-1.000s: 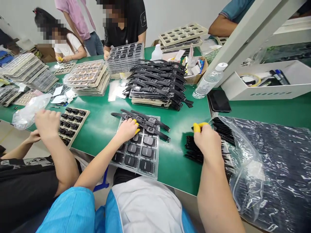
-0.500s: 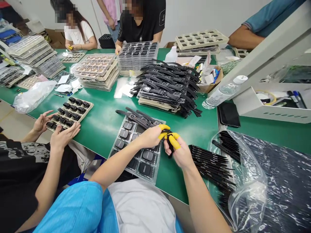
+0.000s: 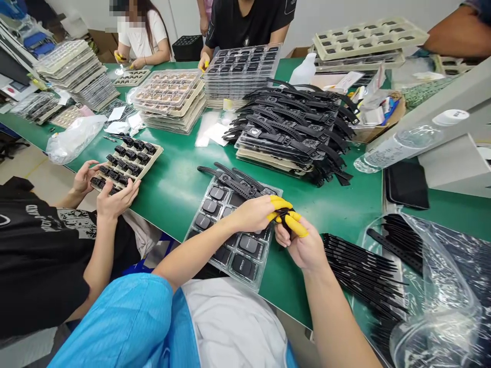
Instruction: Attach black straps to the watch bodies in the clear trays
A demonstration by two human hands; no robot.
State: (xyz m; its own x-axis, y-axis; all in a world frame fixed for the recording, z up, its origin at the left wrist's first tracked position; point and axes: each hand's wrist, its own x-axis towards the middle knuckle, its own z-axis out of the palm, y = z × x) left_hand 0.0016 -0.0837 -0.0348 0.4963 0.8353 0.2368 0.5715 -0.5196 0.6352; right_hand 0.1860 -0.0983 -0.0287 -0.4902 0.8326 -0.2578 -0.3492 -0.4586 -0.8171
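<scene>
My left hand point(image 3: 264, 210) and my right hand point(image 3: 303, 236), with yellow covers on some fingers, meet over the right edge of a clear plastic tray point(image 3: 253, 283). Both are closed on a small black watch part point(image 3: 284, 215), mostly hidden by the fingers; a dark piece hangs down by my right palm. Square black watch bodies point(image 3: 249, 244) sit in the tray's compartments. Black watches with straps point(image 3: 240, 183) lie across its far end. Right of my right hand is a row of black straps point(image 3: 360, 268).
Stacked trays with strapped watches point(image 3: 291, 128) stand beyond my hands. A bottle point(image 3: 410, 140), a phone point(image 3: 406, 185) and a plastic bag point(image 3: 448, 276) are at right. A person at left holds a beige tray point(image 3: 153, 166); others sit across the table.
The view has shifted, so most things appear farther right or lower. My hands stay together on the black part. The person at left has fingers on the beige tray, as before.
</scene>
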